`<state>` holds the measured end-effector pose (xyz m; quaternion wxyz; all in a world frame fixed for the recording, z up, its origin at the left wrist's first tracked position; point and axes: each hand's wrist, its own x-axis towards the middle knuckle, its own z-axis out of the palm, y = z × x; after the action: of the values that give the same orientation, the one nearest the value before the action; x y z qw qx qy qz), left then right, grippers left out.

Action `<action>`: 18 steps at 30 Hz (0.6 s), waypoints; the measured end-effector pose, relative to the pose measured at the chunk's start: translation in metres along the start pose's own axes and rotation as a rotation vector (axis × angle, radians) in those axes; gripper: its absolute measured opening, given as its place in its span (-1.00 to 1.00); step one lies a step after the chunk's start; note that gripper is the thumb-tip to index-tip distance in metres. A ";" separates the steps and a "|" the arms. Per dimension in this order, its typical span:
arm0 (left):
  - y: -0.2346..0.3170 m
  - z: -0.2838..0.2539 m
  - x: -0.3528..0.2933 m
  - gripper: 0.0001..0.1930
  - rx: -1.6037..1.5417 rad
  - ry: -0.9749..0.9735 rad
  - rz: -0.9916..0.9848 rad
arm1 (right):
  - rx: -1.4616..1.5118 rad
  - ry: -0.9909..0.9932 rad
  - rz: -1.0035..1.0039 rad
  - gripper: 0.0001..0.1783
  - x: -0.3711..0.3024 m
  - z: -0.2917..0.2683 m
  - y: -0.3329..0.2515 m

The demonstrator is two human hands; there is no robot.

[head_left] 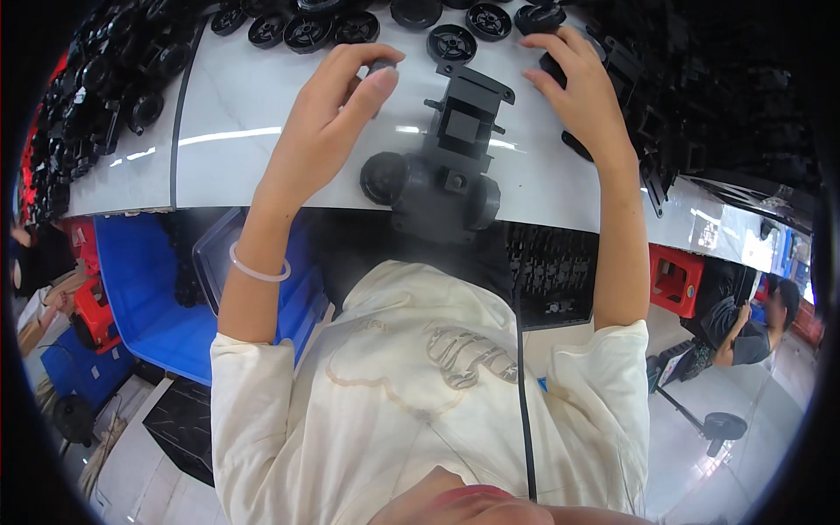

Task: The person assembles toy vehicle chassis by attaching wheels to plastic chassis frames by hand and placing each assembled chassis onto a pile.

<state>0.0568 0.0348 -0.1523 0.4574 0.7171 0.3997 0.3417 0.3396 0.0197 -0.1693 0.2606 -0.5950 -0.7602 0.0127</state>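
Note:
In the middle of the white table lies a black plastic chassis (442, 188), its lower end reaching past the near edge. A raised box-like frame (462, 114) stands out from its far part. It has a round black wheel (383, 178) on its left side and another (484, 203) on its right. To the left of the frame, my left hand (337, 114) pinches a small dark grey piece (381, 66). My right hand (586, 101) is on the other side, fingers curved and apart. A black part (551, 67) shows in the gap behind its thumb and fingers; I cannot see it being gripped.
Several loose black wheels (308, 33) line the far side. Black parts are heaped at the left (105, 87) and the right (682, 96). Below the table edge stand a blue bin (131, 297) and a crate of black parts (553, 271). Another person (752, 337) sits at the right.

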 end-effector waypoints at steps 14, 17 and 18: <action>-0.009 0.007 -0.007 -0.68 -0.035 0.083 -0.037 | 0.270 -0.026 0.150 -0.39 -0.050 -0.030 -0.069; -0.004 0.017 -0.031 -0.65 -0.105 0.311 -0.025 | 0.299 -0.148 0.021 -0.18 -0.070 -0.028 -0.115; -0.007 0.022 -0.041 -0.58 -0.111 0.383 0.062 | 0.241 -0.179 -0.001 -0.17 -0.074 -0.022 -0.122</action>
<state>0.0551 -0.0075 -0.1718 0.4014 0.6246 0.4376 0.5073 0.2502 -0.0895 -0.1381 0.2612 -0.5556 -0.7736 0.1566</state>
